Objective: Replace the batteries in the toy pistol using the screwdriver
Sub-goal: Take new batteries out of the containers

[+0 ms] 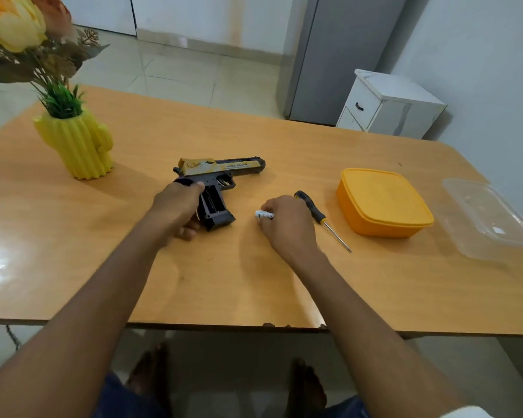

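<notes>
Left hand (178, 206) wraps toy pistol (221, 173) grip, centre frame, battery bay open. Right hand (284, 221) pinches white battery (262, 215) on table (254, 282); screwdriver (314, 212) just right, untouched.

pistol (221, 171) left of screwdriver (313, 210), tub (384, 203) right

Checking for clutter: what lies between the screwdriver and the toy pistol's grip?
In the head view, the right hand holding a white battery; otherwise bare table.
</notes>
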